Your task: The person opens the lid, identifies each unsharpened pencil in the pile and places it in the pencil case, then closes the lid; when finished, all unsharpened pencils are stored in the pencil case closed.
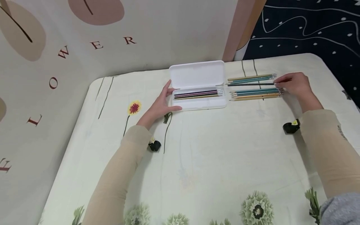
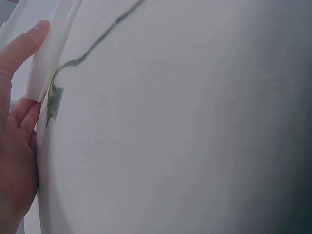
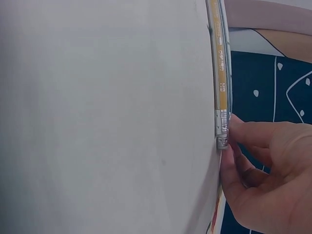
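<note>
An open white pencil case [image 1: 201,104] lies at the back of the bed-like surface, its lid [image 1: 197,75] folded back toward the wall. Several dark pencils and a gold one [image 1: 197,97] lie side by side inside it. My left hand [image 1: 159,108] holds the case's left end, thumb at the front edge and fingers at the side and corner. To the right of the case, my right hand [image 1: 298,85] pinches the end of a black pencil [image 1: 250,84] between thumb and fingertips. This pencil lies between two groups of teal and gold pencils, the back group [image 1: 251,78] and the front group [image 1: 256,93].
A pale flower-patterned cloth [image 1: 213,156] covers the surface. A wall hanging [image 1: 168,37] with letters rises behind it, and a dark patterned cloth [image 1: 309,28] fills the back right. Small black objects sit by each wrist, one left [image 1: 154,145], one right [image 1: 290,128].
</note>
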`<state>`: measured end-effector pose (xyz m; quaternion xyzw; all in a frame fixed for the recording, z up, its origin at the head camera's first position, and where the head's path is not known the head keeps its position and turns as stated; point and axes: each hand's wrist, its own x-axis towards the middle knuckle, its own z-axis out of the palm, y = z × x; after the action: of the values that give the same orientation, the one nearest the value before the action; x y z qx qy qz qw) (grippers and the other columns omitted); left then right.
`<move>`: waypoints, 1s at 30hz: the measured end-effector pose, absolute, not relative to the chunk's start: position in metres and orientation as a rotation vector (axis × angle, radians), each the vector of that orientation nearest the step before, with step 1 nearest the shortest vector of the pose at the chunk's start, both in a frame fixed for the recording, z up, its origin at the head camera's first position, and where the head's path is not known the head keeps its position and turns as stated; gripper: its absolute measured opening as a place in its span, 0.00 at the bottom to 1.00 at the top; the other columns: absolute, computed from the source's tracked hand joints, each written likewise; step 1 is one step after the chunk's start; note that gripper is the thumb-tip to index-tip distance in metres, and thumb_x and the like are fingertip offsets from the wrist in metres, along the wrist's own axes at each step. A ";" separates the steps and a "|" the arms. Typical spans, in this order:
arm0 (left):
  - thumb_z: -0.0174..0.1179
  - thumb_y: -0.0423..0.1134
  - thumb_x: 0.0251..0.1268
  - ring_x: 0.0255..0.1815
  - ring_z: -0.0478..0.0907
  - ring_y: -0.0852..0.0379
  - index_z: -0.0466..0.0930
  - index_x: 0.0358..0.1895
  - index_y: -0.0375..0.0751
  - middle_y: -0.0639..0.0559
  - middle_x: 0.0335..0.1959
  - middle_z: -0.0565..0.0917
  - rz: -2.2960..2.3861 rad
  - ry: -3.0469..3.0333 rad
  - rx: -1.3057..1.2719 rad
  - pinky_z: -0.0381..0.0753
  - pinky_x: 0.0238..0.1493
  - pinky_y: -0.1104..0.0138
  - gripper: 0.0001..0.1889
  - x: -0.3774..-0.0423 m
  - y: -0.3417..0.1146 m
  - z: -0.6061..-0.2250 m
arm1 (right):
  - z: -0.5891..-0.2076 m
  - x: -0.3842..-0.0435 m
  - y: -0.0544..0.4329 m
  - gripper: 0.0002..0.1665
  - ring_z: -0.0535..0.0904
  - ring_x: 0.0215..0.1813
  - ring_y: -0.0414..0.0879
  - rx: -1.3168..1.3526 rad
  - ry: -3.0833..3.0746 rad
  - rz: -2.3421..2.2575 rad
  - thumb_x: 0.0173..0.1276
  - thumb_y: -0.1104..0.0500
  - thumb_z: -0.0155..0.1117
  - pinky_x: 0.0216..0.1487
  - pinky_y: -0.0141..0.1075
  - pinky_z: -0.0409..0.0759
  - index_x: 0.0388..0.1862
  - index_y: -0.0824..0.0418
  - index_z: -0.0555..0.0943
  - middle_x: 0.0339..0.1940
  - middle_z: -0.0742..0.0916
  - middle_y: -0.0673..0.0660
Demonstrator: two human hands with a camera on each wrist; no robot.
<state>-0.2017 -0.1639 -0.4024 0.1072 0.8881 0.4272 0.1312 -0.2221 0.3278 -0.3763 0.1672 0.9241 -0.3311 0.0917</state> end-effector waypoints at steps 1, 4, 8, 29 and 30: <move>0.75 0.49 0.54 0.79 0.58 0.53 0.31 0.81 0.64 0.51 0.76 0.64 1.241 2.580 0.313 0.45 0.83 0.50 0.63 -0.202 -0.164 -0.403 | -0.376 -0.222 0.328 0.23 0.71 0.45 0.43 0.495 2.746 -0.987 0.75 0.56 0.59 0.38 0.27 0.67 0.64 0.65 0.77 0.63 0.77 0.66; 0.75 0.50 0.54 0.79 0.58 0.54 0.31 0.81 0.64 0.51 0.76 0.64 1.237 2.583 0.315 0.45 0.83 0.50 0.63 -0.202 -0.164 -0.403 | -0.375 -0.220 0.328 0.25 0.70 0.45 0.42 0.492 2.748 -0.996 0.75 0.54 0.58 0.39 0.28 0.67 0.65 0.65 0.77 0.63 0.77 0.66; 0.75 0.50 0.53 0.79 0.57 0.54 0.31 0.81 0.64 0.52 0.76 0.63 1.227 2.579 0.307 0.45 0.83 0.50 0.63 -0.201 -0.164 -0.402 | -0.373 -0.217 0.331 0.26 0.70 0.46 0.41 0.507 2.735 -1.030 0.75 0.50 0.58 0.45 0.31 0.68 0.66 0.60 0.77 0.56 0.80 0.56; 0.75 0.51 0.53 0.79 0.58 0.53 0.31 0.81 0.64 0.52 0.76 0.63 1.216 2.588 0.294 0.45 0.82 0.49 0.63 -0.200 -0.164 -0.400 | -0.344 -0.208 0.340 0.07 0.82 0.33 0.25 0.638 2.355 -1.840 0.67 0.52 0.68 0.35 0.15 0.79 0.43 0.43 0.88 0.34 0.82 0.36; 0.76 0.50 0.53 0.79 0.58 0.54 0.31 0.81 0.64 0.52 0.76 0.63 1.219 2.587 0.293 0.45 0.82 0.49 0.63 -0.199 -0.164 -0.400 | -0.342 -0.208 0.339 0.08 0.82 0.33 0.26 0.646 2.348 -1.854 0.67 0.52 0.68 0.35 0.15 0.78 0.43 0.43 0.88 0.34 0.83 0.36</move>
<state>-0.1995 -0.1636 -0.3997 0.1010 0.8919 0.4202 0.1330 -0.2076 0.3395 -0.3421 0.2108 0.7665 -0.6053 0.0406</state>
